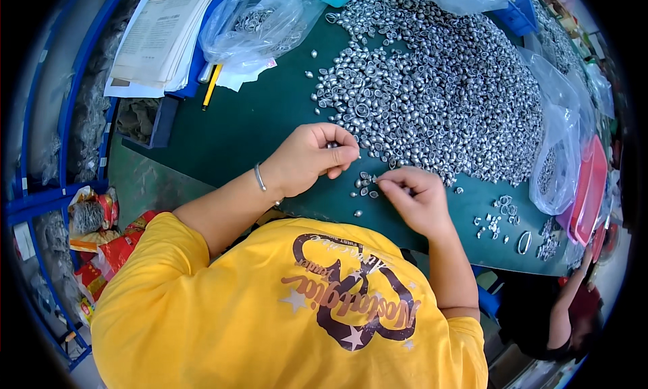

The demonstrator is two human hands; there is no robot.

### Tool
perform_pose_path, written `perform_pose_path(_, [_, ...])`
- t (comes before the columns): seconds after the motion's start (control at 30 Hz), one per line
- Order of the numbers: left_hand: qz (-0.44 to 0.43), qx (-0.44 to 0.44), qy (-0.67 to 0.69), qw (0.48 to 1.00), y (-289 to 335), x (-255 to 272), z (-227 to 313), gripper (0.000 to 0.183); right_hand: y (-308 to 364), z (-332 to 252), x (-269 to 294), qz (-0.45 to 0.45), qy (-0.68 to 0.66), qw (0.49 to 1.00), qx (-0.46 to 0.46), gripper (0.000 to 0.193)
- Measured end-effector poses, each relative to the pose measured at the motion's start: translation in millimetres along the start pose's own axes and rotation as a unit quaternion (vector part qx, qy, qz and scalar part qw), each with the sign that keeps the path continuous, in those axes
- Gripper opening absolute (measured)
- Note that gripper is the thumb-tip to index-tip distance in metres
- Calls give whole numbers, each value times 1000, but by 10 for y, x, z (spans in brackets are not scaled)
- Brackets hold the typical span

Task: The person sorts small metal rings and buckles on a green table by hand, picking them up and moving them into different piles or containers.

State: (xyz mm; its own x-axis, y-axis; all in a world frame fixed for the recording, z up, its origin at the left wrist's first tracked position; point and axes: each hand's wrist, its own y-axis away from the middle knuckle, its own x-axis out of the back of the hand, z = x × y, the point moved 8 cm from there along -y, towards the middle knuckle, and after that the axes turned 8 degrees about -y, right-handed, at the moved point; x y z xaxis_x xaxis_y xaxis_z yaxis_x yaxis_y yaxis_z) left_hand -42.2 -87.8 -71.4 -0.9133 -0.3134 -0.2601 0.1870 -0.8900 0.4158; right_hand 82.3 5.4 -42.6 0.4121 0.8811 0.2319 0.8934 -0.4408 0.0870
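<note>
your left hand curls narrow around a small silvery bead; your right hand has thumb and forefinger drawn close, but what they pinch you can't tell. just left of those fingertips sits a little cluster of oval metal pieces. beyond all your fingers spreads the broad heap of metal pieces, so most looks left; the ring group farther right may be done.
</note>
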Motion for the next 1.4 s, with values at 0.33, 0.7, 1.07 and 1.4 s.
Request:
perform_pose_path(0.33, [-75,67,271,957,-5,-142,-186,11,23,-267,-313,14,309,937,160,5])
perform_pose_path(0.7, [-38,-24,291,956,-36,244,2,12,-10,-311,-232,19,233,959,159,5])
perform_pose_path(1.07, [115,-254,-525,804,38,-6,310,12,-141,-265,-386,-2,297,943,149,8])
perform_pose_path(1.4, [-114,51,221,967,-45,-146,-100,9,-112,138,-320,-46,-499,837,-222,19])
